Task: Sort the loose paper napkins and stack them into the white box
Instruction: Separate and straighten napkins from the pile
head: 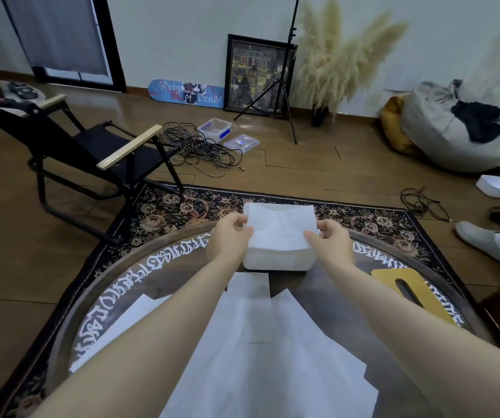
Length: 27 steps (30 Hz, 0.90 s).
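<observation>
Fingers of left hand (231, 233) and right hand (330, 239) pinch a thin white paper napkin (280, 227) over the white rectangular plastic box (279, 262); uneven release could leave it crooked.

I am seeing soft, even, rather dim indoor light with a slight green cast. A pale sheen is lying on the wooden floor (140, 116) far beyond my fingertips, coming from the curtained window (61, 34) at the top left. The round table (333, 297) below my wrists is reflecting faintly. The white box (279, 260) between my fingers is glaring and losing edge detail. Shadows are staying weak. The wide lens is bending the floor and walls outward, and the corners, like the beanbag (454, 128), are smearing.
</observation>
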Each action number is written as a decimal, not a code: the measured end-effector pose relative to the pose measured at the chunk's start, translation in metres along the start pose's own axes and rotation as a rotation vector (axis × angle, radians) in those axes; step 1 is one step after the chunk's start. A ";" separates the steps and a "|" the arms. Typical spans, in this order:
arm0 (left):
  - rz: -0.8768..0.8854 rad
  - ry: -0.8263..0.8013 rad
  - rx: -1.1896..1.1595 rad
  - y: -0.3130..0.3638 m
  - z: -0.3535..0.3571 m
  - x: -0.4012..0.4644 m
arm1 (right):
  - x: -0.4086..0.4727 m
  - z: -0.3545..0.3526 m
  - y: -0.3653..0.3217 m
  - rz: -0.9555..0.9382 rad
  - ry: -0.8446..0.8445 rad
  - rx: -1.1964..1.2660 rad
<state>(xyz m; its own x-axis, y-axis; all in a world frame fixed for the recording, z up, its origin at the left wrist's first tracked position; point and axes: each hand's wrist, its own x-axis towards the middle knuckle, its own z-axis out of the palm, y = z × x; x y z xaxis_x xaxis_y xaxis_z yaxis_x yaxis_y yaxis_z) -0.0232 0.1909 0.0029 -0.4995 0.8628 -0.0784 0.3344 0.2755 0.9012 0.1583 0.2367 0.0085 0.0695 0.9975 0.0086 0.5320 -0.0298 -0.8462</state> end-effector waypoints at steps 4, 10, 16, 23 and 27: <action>0.023 0.025 0.075 0.005 0.007 0.013 | 0.016 0.004 0.002 0.023 0.073 -0.066; 0.047 0.026 0.254 0.009 0.024 0.030 | 0.037 0.010 0.007 0.032 0.098 -0.229; 0.070 0.030 0.420 0.005 0.032 0.035 | 0.042 0.009 0.013 0.011 0.093 -0.288; 0.082 0.064 0.345 0.008 0.031 0.031 | 0.045 0.005 0.017 -0.058 0.118 -0.205; 0.156 0.036 0.355 0.005 0.025 0.022 | 0.038 0.004 0.018 -0.111 0.083 -0.218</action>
<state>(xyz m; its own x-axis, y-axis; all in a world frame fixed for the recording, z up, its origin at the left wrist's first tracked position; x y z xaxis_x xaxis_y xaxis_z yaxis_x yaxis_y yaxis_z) -0.0123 0.2224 -0.0048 -0.4464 0.8922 0.0682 0.6611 0.2775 0.6972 0.1674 0.2741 -0.0089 0.0650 0.9871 0.1464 0.7089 0.0576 -0.7029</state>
